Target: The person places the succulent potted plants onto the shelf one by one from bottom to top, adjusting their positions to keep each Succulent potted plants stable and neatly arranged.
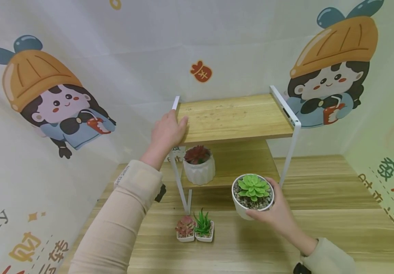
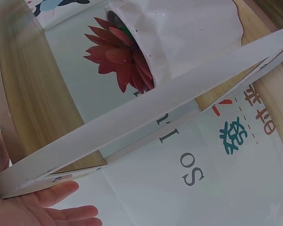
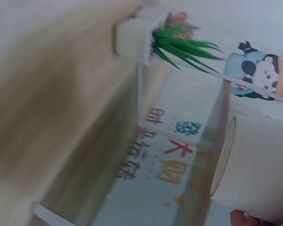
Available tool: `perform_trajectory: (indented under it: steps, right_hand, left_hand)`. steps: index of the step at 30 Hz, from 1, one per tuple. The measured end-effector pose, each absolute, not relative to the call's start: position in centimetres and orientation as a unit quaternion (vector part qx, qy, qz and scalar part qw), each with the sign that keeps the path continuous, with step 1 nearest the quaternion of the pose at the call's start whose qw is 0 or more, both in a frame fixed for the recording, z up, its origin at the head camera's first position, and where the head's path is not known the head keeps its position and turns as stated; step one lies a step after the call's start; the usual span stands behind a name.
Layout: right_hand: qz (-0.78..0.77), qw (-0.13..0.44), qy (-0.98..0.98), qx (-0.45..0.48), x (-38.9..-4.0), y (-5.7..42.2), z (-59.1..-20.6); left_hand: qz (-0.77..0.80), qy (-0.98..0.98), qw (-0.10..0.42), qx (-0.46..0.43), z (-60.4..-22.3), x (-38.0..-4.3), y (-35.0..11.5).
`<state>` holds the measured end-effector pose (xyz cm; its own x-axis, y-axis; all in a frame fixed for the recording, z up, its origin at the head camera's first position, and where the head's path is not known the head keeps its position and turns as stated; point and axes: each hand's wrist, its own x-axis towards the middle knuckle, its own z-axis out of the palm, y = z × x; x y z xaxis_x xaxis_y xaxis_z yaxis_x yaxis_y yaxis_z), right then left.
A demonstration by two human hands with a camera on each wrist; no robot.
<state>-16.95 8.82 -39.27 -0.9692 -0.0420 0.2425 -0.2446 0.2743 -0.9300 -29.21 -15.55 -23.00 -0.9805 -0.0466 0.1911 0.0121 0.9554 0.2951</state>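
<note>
My right hand (image 1: pixel 275 207) grips a white round pot with a green succulent (image 1: pixel 253 188) and grey pebbles, raised in front of the shelf's lower right. From the right wrist, the pot's smooth side and base (image 3: pixel 259 165) show, with fingertips under it. At the upper left corner of the two-tier wooden shelf (image 1: pixel 234 116), my left hand (image 1: pixel 167 131) holds the white metal frame (image 2: pixel 104 132) between thumb and fingers. Below that hand, a ribbed white pot with a dark red succulent (image 1: pixel 199 165) stands on the lower tier's left end.
Two small square pots, one with a reddish succulent (image 1: pixel 185 228) and one with a spiky green plant (image 1: pixel 204 228), stand side by side on the wood-grain table (image 1: pixel 320 224), before the shelf's left leg. A printed cloth backdrop (image 1: pixel 142 72) surrounds the table behind and at both sides.
</note>
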Motion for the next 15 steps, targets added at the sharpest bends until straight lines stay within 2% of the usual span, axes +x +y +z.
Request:
perform_trajectory:
  steps: [8, 15]
  right_hand:
    - [0.603, 0.074, -0.788, 0.097, -19.3, 8.3, -37.3]
    - [0.58, 0.105, -0.803, 0.086, -21.1, 8.0, -37.0]
  left_hand:
    - [-0.15, -0.984, 0.1, 0.008, -22.9, -29.1, -15.6]
    - [-0.15, -0.984, 0.1, 0.009, -22.8, -29.0, -15.6]
